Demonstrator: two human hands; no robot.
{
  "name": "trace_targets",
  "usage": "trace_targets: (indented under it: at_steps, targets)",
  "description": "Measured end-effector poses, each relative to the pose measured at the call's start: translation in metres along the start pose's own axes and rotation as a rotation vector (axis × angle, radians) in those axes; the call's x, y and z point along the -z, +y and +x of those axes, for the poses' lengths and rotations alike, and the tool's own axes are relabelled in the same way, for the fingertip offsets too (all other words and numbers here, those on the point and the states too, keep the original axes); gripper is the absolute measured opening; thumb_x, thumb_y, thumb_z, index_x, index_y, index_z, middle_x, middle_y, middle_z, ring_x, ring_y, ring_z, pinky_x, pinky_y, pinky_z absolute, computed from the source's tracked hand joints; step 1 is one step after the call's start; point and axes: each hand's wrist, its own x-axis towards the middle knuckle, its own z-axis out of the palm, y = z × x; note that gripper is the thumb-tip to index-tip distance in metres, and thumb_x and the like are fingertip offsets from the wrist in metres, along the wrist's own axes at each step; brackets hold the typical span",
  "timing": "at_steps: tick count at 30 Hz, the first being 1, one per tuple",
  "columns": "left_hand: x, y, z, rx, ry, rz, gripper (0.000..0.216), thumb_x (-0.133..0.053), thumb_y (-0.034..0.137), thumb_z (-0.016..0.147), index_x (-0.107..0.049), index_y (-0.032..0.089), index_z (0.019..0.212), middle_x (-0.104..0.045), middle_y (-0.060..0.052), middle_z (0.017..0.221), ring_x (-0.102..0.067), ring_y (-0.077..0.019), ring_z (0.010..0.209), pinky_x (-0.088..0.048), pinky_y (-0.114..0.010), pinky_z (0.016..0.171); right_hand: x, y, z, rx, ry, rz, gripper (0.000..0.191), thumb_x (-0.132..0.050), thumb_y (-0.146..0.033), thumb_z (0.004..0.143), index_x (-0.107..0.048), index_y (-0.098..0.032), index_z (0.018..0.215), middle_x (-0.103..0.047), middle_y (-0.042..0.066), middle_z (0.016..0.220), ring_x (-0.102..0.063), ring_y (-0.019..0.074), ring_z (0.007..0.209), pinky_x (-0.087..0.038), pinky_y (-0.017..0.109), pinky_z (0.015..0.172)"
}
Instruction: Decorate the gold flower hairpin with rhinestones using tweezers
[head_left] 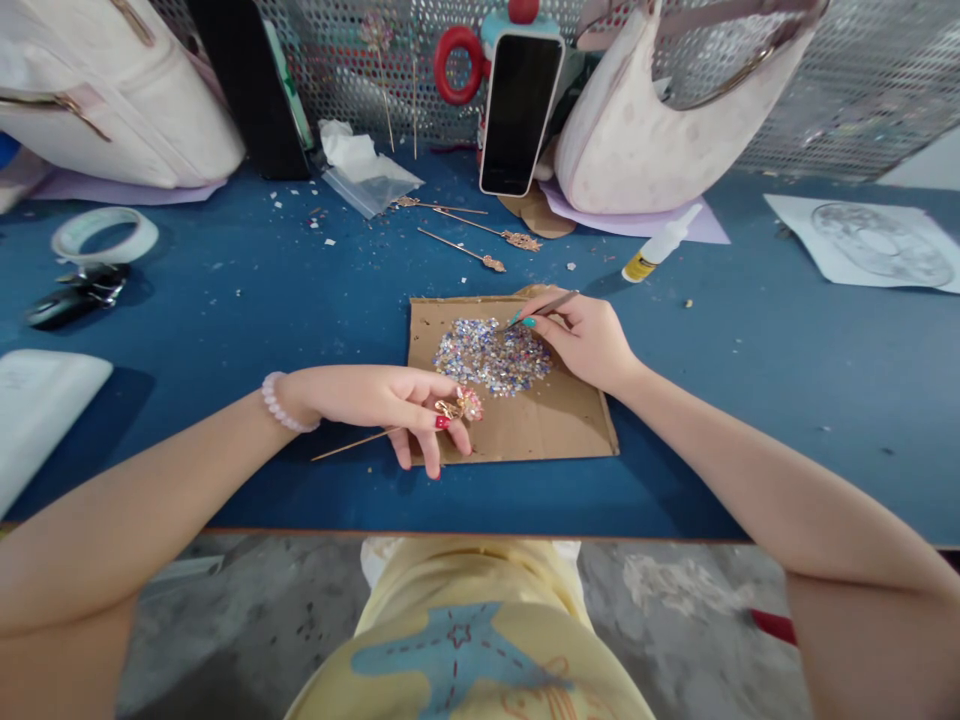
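On cardboard (540,430): rhinestones (517,358) | left hand (390,398): hairpin (469,403) | right hand (589,338): tweezers (553,303)

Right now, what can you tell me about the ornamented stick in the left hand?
The ornamented stick has a thin, gold-coloured, metallic-looking rod and a gold head bearing sparkling pinkish pieces. The left hand holds it near the head, hiding part of the rod. The head is over the cardboard; the plain end points left, over the blue tabletop. Whether that end touches it is unclear.
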Motion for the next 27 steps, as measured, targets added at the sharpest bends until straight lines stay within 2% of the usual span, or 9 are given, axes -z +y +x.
trace_targets:
  at_steps: [3, 9, 27]
  targets:
    - [-0.0003, 0.0009, -0.0002, 0.004, 0.001, -0.005, 0.029, -0.062, 0.030, 0.101, -0.052, 0.023, 0.127, -0.069, -0.012, 0.139, -0.080, -0.0172, 0.092, -0.063, -0.022, 0.070, 0.0005, 0.0003, 0.0000, 0.014, 0.002, -0.001, 0.019, -0.060, -0.025, 0.093, -0.078, -0.021, 0.096, -0.080, 0.005, 0.099, -0.073, 0.0202, 0.085, -0.058, 0.036, 0.079]
    - [-0.0010, 0.0017, 0.0000, 0.014, 0.006, -0.005, 0.031, -0.062, 0.031, 0.100, -0.051, 0.023, 0.128, -0.068, -0.013, 0.139, -0.080, -0.0178, 0.092, -0.063, -0.022, 0.070, 0.0009, 0.0002, -0.0003, 0.025, -0.004, 0.000, 0.019, -0.060, -0.024, 0.093, -0.079, -0.021, 0.095, -0.081, 0.006, 0.102, -0.074, 0.0218, 0.093, -0.059, 0.038, 0.087]
    - [0.0008, -0.0021, -0.0009, -0.005, -0.002, -0.021, 0.025, -0.055, 0.027, 0.106, -0.052, 0.022, 0.130, -0.068, -0.012, 0.139, -0.080, -0.0169, 0.094, -0.064, -0.022, 0.072, 0.0005, 0.0007, -0.0022, 0.024, 0.017, 0.007, 0.017, -0.061, -0.024, 0.092, -0.079, -0.021, 0.093, -0.081, 0.005, 0.101, -0.074, 0.0219, 0.092, -0.058, 0.039, 0.087]
